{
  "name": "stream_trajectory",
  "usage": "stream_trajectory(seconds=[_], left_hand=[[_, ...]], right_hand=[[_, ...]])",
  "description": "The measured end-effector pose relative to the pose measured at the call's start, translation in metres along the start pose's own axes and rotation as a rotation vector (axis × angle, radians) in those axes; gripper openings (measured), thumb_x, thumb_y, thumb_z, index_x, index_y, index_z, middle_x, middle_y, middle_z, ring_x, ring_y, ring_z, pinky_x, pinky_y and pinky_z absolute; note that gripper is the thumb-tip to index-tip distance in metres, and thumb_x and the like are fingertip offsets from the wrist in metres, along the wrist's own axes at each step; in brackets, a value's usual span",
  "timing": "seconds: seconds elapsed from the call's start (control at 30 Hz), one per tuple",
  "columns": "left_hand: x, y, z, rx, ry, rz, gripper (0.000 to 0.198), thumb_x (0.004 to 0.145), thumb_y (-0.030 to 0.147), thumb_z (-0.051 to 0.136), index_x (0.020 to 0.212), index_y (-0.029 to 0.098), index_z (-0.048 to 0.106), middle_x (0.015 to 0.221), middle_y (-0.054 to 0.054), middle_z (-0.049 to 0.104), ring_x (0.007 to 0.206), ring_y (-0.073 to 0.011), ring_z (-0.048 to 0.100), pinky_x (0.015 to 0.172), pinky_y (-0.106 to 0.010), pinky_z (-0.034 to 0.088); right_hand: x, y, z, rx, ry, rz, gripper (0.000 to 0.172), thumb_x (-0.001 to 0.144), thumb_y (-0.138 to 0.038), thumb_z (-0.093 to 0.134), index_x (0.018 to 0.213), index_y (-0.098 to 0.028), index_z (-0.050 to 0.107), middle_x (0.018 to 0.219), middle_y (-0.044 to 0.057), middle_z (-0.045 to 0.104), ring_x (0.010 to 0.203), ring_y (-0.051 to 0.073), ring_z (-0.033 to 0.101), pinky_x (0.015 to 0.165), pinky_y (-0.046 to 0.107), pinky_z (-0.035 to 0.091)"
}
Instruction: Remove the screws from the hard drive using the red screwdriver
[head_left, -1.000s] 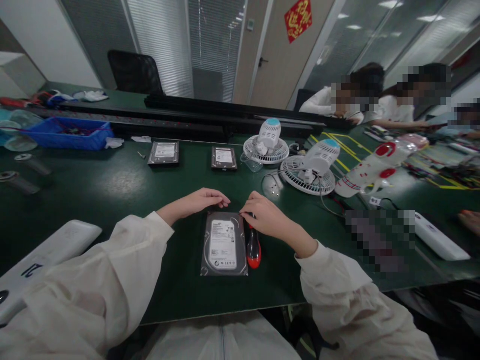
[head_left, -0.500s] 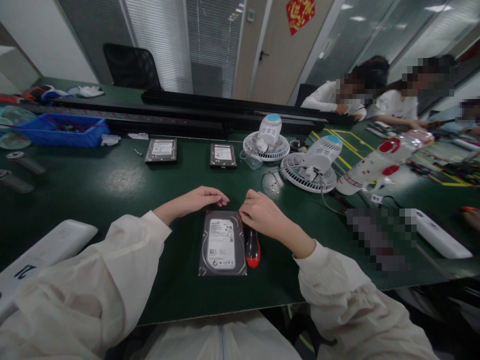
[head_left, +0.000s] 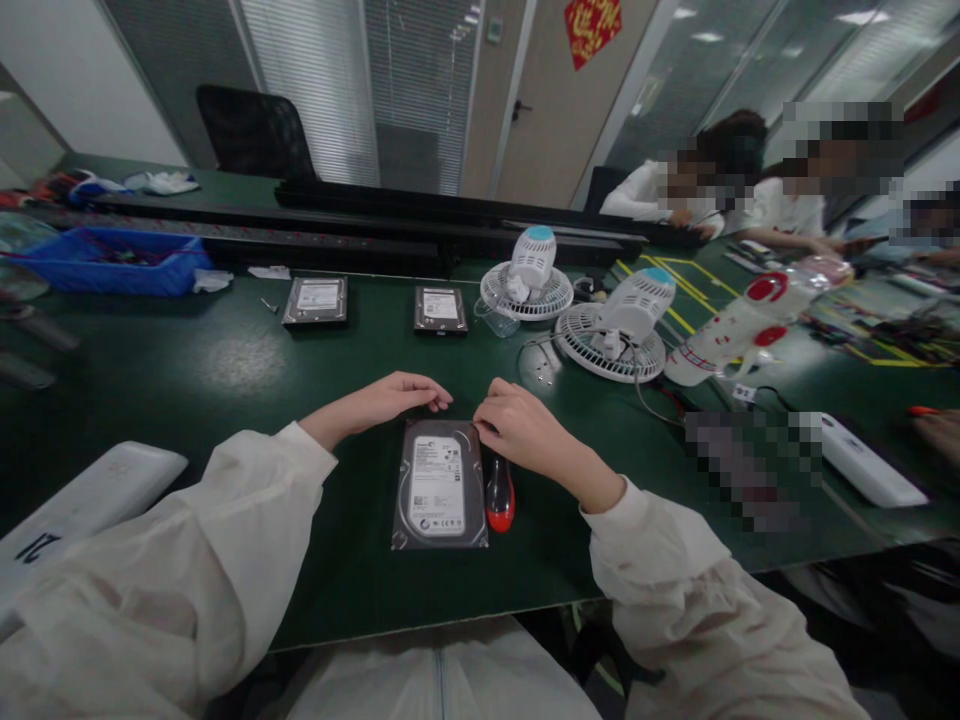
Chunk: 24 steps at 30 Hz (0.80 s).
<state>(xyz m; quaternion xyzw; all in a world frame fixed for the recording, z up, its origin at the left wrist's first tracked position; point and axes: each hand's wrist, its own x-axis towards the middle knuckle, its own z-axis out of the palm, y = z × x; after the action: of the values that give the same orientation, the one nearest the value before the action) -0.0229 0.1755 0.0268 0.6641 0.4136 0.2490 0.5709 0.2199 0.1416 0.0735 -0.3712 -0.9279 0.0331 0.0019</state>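
Note:
A hard drive with a white label lies flat on the green table in front of me. Just beyond its far left corner, my left hand hovers with fingers stretched out, holding nothing. My right hand is at the drive's far right corner, thumb and fingertips pinched together; whether anything small is between them is hidden. Beneath that hand a screwdriver with a black and red handle lies along the drive's right side, its tip out of sight.
Two more hard drives, one at left and one in the middle, lie farther back. Small white fans and tiny screws are to the right. A blue bin stands at left, and white power banks flank me.
The whole scene has shifted slightly left in view as my head turned. Both hands keep nearly the same pose over the drive's far edge.

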Motion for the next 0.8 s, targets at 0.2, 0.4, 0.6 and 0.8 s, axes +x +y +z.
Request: stream_trajectory(seconds=[0.2,0.4,0.6,0.8], left_hand=[[-0.001,0.004,0.0,0.008,0.005,-0.018,0.026,0.093,0.036,0.061,0.106,0.021,0.078,0.106,-0.006,0.074,0.102,-0.0207,0.064,0.098,-0.04,0.047],[-0.003,0.007,0.001,0.03,0.005,-0.035,0.028,0.092,0.038,0.061,0.108,0.021,0.077,0.108,-0.006,0.074,0.105,-0.0224,0.064,0.099,-0.041,0.048],[-0.003,0.007,0.0,0.048,-0.002,-0.051,0.03,0.093,0.039,0.059,0.11,0.021,0.077,0.11,-0.006,0.073,0.107,-0.0227,0.063,0.098,-0.04,0.048],[-0.002,0.007,0.001,0.055,0.003,-0.043,0.03,0.093,0.039,0.06,0.109,0.021,0.077,0.11,-0.007,0.074,0.105,-0.0223,0.063,0.097,-0.04,0.048]], right_hand=[[-0.002,0.005,0.001,0.047,0.006,0.02,0.022,0.093,-0.015,0.054,0.086,-0.009,0.074,0.086,0.011,0.072,0.093,0.021,0.053,0.079,0.032,0.037],[-0.001,0.006,0.003,0.093,0.01,0.042,0.019,0.091,-0.014,0.056,0.084,-0.01,0.073,0.084,0.011,0.072,0.092,0.021,0.053,0.078,0.031,0.038],[-0.002,0.013,0.005,0.133,-0.005,0.037,0.015,0.087,-0.012,0.059,0.081,-0.012,0.073,0.087,0.01,0.073,0.088,0.02,0.052,0.081,0.032,0.04],[-0.004,0.021,0.003,0.14,0.017,0.098,0.016,0.087,-0.01,0.058,0.09,-0.01,0.074,0.091,0.011,0.074,0.093,0.022,0.053,0.083,0.033,0.041]])
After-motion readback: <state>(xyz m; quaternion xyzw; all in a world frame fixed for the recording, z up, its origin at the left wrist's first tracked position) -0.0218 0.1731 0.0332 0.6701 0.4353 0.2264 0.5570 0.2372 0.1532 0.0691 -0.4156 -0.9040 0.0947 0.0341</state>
